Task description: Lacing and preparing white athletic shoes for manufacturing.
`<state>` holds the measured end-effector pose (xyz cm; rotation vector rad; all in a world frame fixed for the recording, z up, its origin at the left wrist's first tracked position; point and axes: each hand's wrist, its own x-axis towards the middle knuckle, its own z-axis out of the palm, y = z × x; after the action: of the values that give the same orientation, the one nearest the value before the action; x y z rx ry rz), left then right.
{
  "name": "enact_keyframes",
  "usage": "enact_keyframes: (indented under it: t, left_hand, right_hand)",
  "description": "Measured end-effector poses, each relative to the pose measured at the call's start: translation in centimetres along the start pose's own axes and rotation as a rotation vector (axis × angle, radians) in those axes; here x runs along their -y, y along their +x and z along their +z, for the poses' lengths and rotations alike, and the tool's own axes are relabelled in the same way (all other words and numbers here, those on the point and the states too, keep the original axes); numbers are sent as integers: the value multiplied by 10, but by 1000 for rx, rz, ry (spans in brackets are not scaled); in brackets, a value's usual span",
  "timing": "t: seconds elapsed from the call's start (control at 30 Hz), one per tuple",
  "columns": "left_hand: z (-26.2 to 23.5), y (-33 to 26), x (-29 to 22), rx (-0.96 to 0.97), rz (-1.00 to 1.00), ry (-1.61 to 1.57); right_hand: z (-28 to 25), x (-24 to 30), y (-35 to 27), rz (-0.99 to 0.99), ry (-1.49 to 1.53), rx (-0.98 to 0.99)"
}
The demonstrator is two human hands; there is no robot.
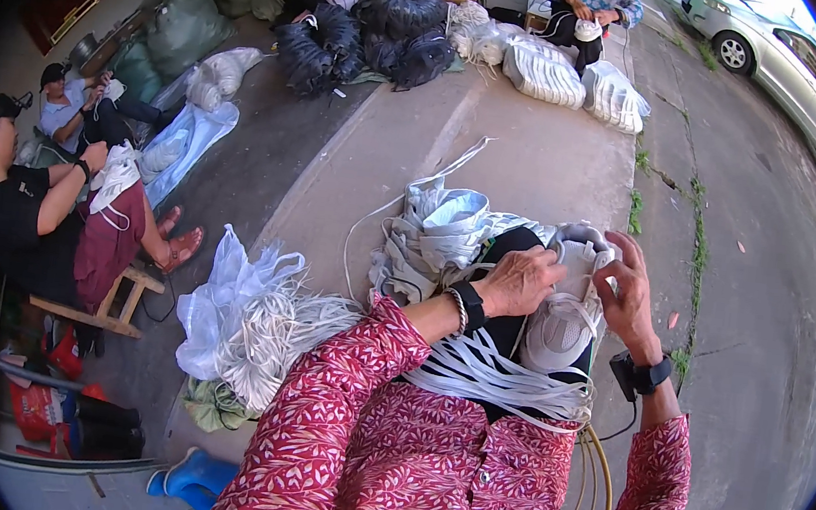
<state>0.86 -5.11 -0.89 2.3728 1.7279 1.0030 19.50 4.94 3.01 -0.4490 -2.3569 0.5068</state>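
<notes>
A light grey sneaker (560,331) rests on my lap with its toe toward me and its opening away. My left hand (520,282) is closed at the sneaker's left side, fingertips against the lacing area. Opposite it, my right hand (631,293) has thumb and fingers bent together at the shoe's right edge; whatever is pinched there is too small to make out. White shoelaces (510,379) lie across my lap below the toe. Just beyond my left hand is a heap of pale shoe uppers (447,221), with a loose lace trailing from it.
Left of me sits a bundle of white laces (282,341) beside a clear plastic bag (226,305). Other people work on shoes at the left and far side. Dark sacks (394,27) and rows of white shoes (545,72) stand ahead. A silver car (786,72) is parked far right.
</notes>
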Motion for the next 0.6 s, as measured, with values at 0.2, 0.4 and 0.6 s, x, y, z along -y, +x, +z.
enact_keyframes:
  t: [0.2,0.4,0.6]
  left_hand:
    - [3,18,-28,-110,-36,-249]
    - [13,25,-36,-47,-234,-497]
    - [-3,18,-151,295,234,-736]
  right_hand:
    - [-16,24,-13,55,142,68]
    - [-24,0,-23,345,103,254]
    - [-9,-9,0,119,-143,415]
